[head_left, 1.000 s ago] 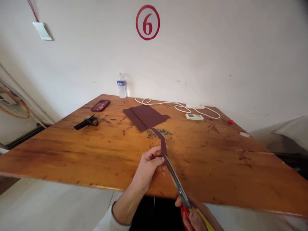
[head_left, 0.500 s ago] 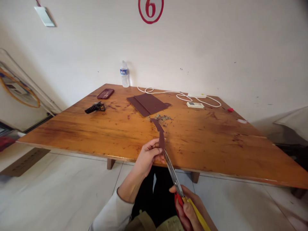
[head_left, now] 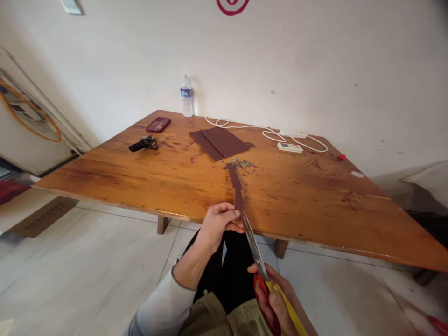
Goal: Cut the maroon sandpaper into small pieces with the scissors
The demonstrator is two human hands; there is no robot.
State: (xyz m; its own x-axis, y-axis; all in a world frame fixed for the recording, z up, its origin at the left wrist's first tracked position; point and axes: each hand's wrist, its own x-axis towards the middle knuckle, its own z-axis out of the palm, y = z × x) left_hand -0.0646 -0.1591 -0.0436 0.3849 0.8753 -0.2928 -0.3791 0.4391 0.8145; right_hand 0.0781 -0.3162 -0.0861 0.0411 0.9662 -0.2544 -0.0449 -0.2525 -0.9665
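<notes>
My left hand (head_left: 221, 224) pinches the near end of a narrow dark brown strip (head_left: 238, 199), held just over the front edge of the table. Another short brown strip (head_left: 234, 176) lies beyond it, their ends meeting or overlapping. In my right hand (head_left: 280, 296) is a pair of scissors (head_left: 255, 245) with one red and one yellow handle. The blades point up and away, and their tips touch or nearly touch the strip beside my left fingertips. Small scraps (head_left: 243, 163) are heaped past the strips, close to two dark brown sheets (head_left: 224, 141).
On the wooden table (head_left: 175, 186) stand a water bottle (head_left: 186, 98), a phone (head_left: 158, 124), a black corded object (head_left: 143, 143), a white remote (head_left: 290, 147) and a white cable (head_left: 245, 126). A red scrap (head_left: 341, 157) lies at the right. The wall rises behind.
The view has tilted down slightly, so the table sits higher in the picture. The scissor handles look spread a little wider. My left hand keeps its pinch on the strip.
</notes>
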